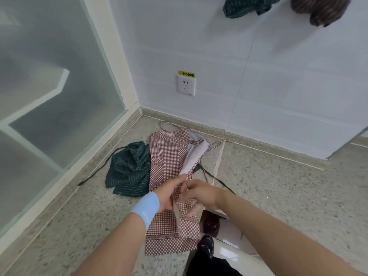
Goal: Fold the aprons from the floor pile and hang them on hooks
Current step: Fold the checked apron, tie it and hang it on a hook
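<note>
A red-and-white checked apron point(167, 156) hangs lengthwise from my hands, its far end trailing on the floor toward the wall, pale lining showing along one edge. My left hand point(169, 193), with a blue wristband, pinches its folded edge. My right hand point(201, 193) grips the same fabric just beside it. A crumpled dark green striped apron point(129, 170) lies on the floor to the left, its ties spread out. High on the wall hang a green striped apron point(247, 5) and a brown striped apron point(320, 8); their hooks are hidden.
A frosted glass partition point(49, 96) stands on the left, meeting the white wall at the corner. A power socket point(186, 85) with a yellow label sits low on the wall. The floor is speckled terrazzo point(278, 192). My shoe point(207, 246) shows below.
</note>
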Demonstrator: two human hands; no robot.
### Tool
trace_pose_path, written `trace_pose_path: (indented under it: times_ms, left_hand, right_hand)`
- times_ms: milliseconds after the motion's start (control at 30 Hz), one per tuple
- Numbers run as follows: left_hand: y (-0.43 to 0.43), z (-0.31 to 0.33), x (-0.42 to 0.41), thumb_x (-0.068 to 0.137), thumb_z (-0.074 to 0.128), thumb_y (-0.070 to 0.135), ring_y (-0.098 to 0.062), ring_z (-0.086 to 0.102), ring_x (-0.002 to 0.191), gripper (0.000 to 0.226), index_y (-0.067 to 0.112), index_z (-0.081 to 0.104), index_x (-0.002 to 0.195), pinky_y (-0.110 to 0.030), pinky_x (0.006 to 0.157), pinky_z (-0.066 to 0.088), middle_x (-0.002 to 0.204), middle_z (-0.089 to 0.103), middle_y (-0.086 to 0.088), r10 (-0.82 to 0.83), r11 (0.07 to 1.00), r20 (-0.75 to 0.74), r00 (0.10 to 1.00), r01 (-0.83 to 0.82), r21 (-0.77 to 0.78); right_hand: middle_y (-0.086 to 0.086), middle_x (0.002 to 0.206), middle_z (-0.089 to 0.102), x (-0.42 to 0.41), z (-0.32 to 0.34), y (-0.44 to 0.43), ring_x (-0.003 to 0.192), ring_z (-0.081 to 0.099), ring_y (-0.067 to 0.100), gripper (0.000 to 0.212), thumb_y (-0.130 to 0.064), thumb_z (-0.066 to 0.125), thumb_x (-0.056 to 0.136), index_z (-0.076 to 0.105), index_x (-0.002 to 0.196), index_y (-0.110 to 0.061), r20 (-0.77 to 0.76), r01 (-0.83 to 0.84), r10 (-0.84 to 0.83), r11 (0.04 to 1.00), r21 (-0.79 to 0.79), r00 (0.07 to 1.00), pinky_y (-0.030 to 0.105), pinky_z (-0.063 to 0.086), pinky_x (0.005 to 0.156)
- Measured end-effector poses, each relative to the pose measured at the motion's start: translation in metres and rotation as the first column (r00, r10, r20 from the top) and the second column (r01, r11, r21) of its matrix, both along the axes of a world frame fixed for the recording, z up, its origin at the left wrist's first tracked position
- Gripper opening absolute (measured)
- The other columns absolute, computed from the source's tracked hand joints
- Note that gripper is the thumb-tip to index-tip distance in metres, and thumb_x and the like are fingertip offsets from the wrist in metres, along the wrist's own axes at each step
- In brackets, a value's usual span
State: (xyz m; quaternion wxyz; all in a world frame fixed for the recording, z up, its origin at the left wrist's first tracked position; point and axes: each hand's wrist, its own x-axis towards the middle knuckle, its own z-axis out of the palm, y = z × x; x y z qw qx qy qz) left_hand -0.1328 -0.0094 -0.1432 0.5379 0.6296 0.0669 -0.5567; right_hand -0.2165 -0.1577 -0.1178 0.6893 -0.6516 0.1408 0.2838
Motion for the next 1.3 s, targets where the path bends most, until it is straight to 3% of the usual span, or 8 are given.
trace_pose_path:
  times_ms: [133, 300, 433, 533, 600, 767, 1133, 1300]
  left_hand:
    - [0.040, -0.033, 0.002, 0.053, 0.088, 0.057, -0.033, 0.060, 0.119, 0.105, 0.018, 0.046, 0.142, -0.049, 0.101, 0.049, 0.133, 0.060, -0.012, -0.027, 0.967, 0.139, 0.990, -0.009, 0.255]
    - [0.059, -0.033, -0.010, 0.088, 0.067, 0.017, -0.026, 0.065, 0.099, 0.040, 0.013, 0.059, 0.127, -0.034, 0.070, 0.060, 0.115, 0.063, -0.005, -0.276, 0.847, 0.314, 0.908, 0.076, 0.526]
    - [0.062, -0.024, -0.011, 0.092, 0.059, 0.030, -0.024, 0.066, 0.096, 0.044, 0.006, 0.055, 0.129, -0.037, 0.090, 0.057, 0.113, 0.066, -0.007, -0.646, 0.532, 0.019, 0.763, 0.432, 0.728]
    - [0.056, -0.013, 0.000, 0.098, 0.053, 0.040, -0.030, 0.067, 0.110, 0.058, 0.002, 0.042, 0.141, -0.038, 0.100, 0.051, 0.122, 0.069, -0.011, -0.680, 0.364, -0.298, 0.670, 0.661, 0.657]
    - [0.042, -0.009, 0.015, 0.097, 0.054, 0.038, -0.027, 0.067, 0.110, 0.049, 0.004, 0.053, 0.132, -0.034, 0.094, 0.053, 0.121, 0.069, -0.010, -0.797, 0.264, -0.173, 0.579, 0.590, 0.763]
    - [-0.015, -0.015, 0.052, 0.099, 0.044, 0.027, -0.020, 0.061, 0.090, 0.020, 0.024, 0.063, 0.103, -0.038, 0.080, 0.054, 0.105, 0.062, -0.001, -0.697, 0.695, 0.573, 0.432, 0.207, 0.689]
    - [-0.105, -0.050, 0.116, 0.094, 0.054, 0.039, -0.025, 0.019, 0.145, 0.054, 0.025, 0.044, 0.145, -0.044, 0.110, 0.036, 0.160, 0.019, -0.003, -0.925, 0.321, 0.376, -0.059, 0.410, 0.854]
    - [-0.099, -0.057, 0.143, 0.098, 0.048, 0.029, -0.021, 0.058, 0.110, 0.033, 0.012, 0.065, 0.120, -0.036, 0.093, 0.050, 0.126, 0.059, -0.002, -0.819, 0.564, 0.566, 0.092, 0.309, 0.766]
  right_hand:
    - [0.009, 0.114, 0.066, 0.005, -0.013, 0.017, 0.109, 0.064, 0.020, 0.011, -0.004, 0.068, 0.085, 0.065, 0.087, -0.015, -0.055, -0.002, -0.002, 0.997, -0.080, 0.998, 0.036, 0.061, 0.068]
    - [-0.007, 0.117, 0.062, 0.007, -0.041, 0.024, 0.108, 0.059, 0.014, 0.030, -0.011, 0.052, 0.086, 0.067, 0.108, -0.023, 0.098, 0.059, -0.004, 0.819, -0.571, 0.995, 0.030, 0.049, 0.099]
    - [-0.006, 0.154, 0.038, 0.009, -0.048, 0.025, 0.144, 0.034, 0.019, 0.061, -0.008, 0.050, 0.088, 0.047, 0.147, -0.024, -0.067, -0.231, 0.239, 0.769, -0.596, 0.969, 0.027, 0.025, 0.116]
    - [-0.003, 0.150, 0.046, 0.017, -0.056, 0.017, 0.138, 0.043, 0.019, 0.054, -0.007, 0.048, 0.089, 0.056, 0.139, -0.026, -0.105, -0.251, 0.236, 0.761, -0.599, 0.966, 0.029, 0.033, 0.114]
    - [-0.004, 0.132, 0.062, 0.029, -0.060, 0.005, 0.121, 0.058, 0.017, 0.042, -0.007, 0.044, 0.092, 0.069, 0.119, -0.027, -0.043, -0.097, 0.090, 0.768, -0.633, 0.995, 0.027, 0.046, 0.104]
    - [-0.003, 0.115, 0.068, 0.068, -0.061, -0.045, 0.101, 0.064, 0.020, 0.029, -0.015, 0.045, 0.093, 0.069, 0.104, -0.027, 0.081, 0.138, -0.116, 0.663, -0.736, 0.990, 0.030, 0.053, 0.086]
    - [0.006, 0.166, 0.011, 0.162, -0.085, -0.139, 0.151, 0.022, 0.023, 0.065, -0.005, 0.043, 0.101, 0.014, 0.159, -0.014, 0.020, -0.035, 0.094, 0.542, -0.840, 0.995, 0.029, 0.024, 0.117]
    - [0.014, 0.150, 0.036, 0.189, -0.099, -0.149, 0.127, 0.053, 0.036, 0.070, -0.004, 0.052, 0.094, 0.022, 0.155, -0.020, -0.089, -0.105, 0.060, 0.382, -0.918, 0.994, 0.044, 0.051, 0.091]
